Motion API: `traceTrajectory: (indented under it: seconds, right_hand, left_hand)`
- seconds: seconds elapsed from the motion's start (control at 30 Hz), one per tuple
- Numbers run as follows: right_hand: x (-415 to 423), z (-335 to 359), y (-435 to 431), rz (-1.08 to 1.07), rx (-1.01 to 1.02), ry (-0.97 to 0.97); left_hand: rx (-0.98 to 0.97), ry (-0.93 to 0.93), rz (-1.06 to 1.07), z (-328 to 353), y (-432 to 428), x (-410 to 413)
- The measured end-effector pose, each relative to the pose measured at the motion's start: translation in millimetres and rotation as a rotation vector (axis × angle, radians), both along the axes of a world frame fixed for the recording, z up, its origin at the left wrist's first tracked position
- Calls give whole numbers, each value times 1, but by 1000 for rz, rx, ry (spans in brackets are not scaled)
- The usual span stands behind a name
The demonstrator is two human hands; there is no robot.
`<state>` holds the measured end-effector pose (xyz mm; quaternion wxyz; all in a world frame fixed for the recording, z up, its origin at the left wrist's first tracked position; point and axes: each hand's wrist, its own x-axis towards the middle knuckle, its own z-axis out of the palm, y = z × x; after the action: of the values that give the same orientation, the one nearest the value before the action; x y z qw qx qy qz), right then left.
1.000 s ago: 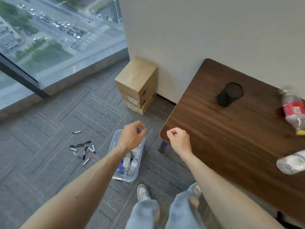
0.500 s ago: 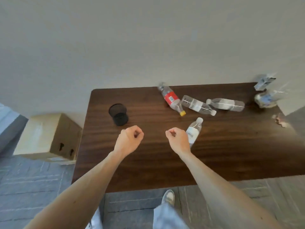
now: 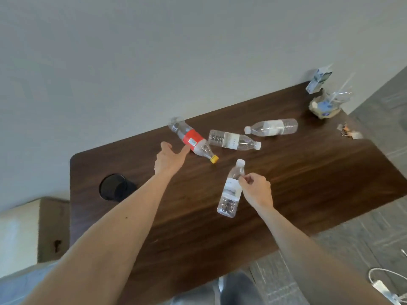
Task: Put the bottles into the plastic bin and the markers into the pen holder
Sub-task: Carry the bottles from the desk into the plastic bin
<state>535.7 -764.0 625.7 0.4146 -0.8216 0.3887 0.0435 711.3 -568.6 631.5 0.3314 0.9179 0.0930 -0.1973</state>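
Counting four bottles (image 3: 272,127) lying on the table (image 3: 308,172), we hold both hands over it.
Our left hand (image 3: 169,160), fingers spread, hovers just beside the red-label bottle (image 3: 193,139); our right hand (image 3: 256,190) touches the nearest bottle (image 3: 230,192) with curled fingers, grip unclear. One black pen holder (image 3: 115,188) stands left; carton (image 3: 319,80) and cup (image 3: 326,106) far right.

On the dark brown wooden table (image 3: 308,183), open room lies between the black mesh pen holder (image 3: 114,188) at the left and four clear plastic bottles (image 3: 233,140) crowded in the middle.
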Motion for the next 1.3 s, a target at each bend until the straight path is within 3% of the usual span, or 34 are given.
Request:
traceTrajectory:
  seconds: [0.27, 0.53, 0.73, 0.93, 1.3]
  right_hand:
    - [9, -14, -6, -140, -64, 66]
    - [22, -25, 4, -233, -51, 115]
    - [37, -43, 18, -221, 11, 217]
    - [42, -64, 28, -161, 31, 355]
    - [40, -46, 36, 38, 48, 231]
  left_hand:
    - [-153, 192, 118, -36, -45, 95]
    - [-274, 315, 208, -62, -68, 117]
    - [-153, 217, 40, -63, -47, 98]
    - [-151, 191, -147, -46, -19, 62]
    - [-221, 171, -46, -10, 31, -34]
